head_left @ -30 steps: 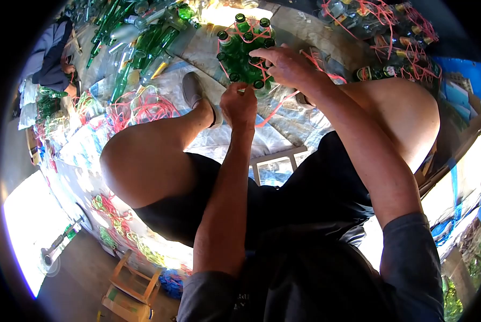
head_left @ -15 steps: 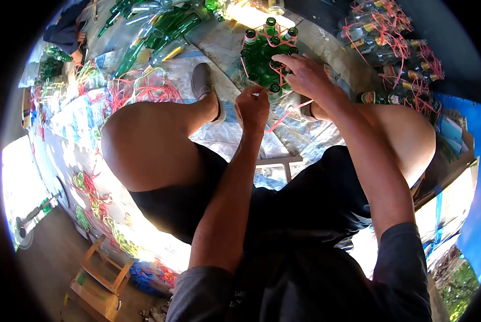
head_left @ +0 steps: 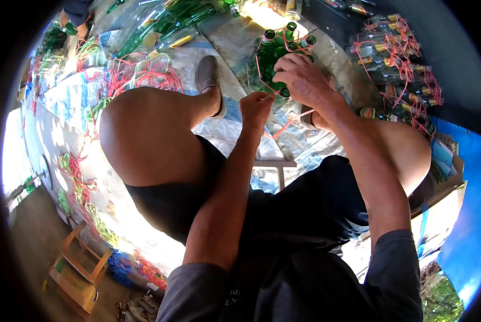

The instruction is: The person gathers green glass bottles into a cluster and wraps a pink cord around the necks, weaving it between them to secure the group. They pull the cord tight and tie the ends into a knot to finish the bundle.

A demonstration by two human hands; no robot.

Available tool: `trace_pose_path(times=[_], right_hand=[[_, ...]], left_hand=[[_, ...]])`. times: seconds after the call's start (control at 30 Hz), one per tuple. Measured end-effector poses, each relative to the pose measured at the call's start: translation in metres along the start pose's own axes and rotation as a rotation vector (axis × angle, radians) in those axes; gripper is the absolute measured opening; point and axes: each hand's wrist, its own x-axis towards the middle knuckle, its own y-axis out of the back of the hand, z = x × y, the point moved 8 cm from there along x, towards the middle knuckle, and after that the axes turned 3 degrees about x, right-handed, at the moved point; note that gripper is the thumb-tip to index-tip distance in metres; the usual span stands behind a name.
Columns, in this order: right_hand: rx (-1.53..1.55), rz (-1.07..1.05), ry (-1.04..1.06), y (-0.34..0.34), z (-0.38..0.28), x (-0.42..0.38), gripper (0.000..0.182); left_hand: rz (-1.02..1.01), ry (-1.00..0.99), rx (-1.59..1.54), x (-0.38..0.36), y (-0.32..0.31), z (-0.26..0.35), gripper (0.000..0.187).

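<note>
Several green glass bottles [head_left: 271,53] stand upright in a tight bunch between my feet, with pink plastic string [head_left: 258,70] looped round their necks. My left hand [head_left: 256,110] is closed in a pinch on the string, at the bunch's near left side. A loose length of the string hangs below it and runs up to the right. My right hand [head_left: 303,80] lies over the near right bottle necks, its fingers bent and closed. What its fingertips grip is hidden behind the hand.
More green bottles [head_left: 195,17] lie at the back left, near tangled pink string [head_left: 138,78]. Tied clear bottles [head_left: 393,53] stand at the right. A wooden stool [head_left: 79,268] is at the lower left. Another person's hand [head_left: 63,20] shows at the far upper left.
The view has shifted, so the bottles sit slightly further right and lower. My right hand's fingers have curled in more over the necks. My left hand keeps its pinch on the string.
</note>
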Motion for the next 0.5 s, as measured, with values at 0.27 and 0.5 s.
trace_pose_path(times=[0.27,0.5], right_hand=[[0.022,-0.268,-0.096,-0.030,0.008,0.010,0.038],[0.121,-0.467,-0.266,-0.042,0.020,0.016,0.044]], left_hand=[[0.050,-0.033,0.065,0.016,0.002,-0.011,0.019],[0.088,-0.026,0.133,0.029,0.004,-0.016,0.029]])
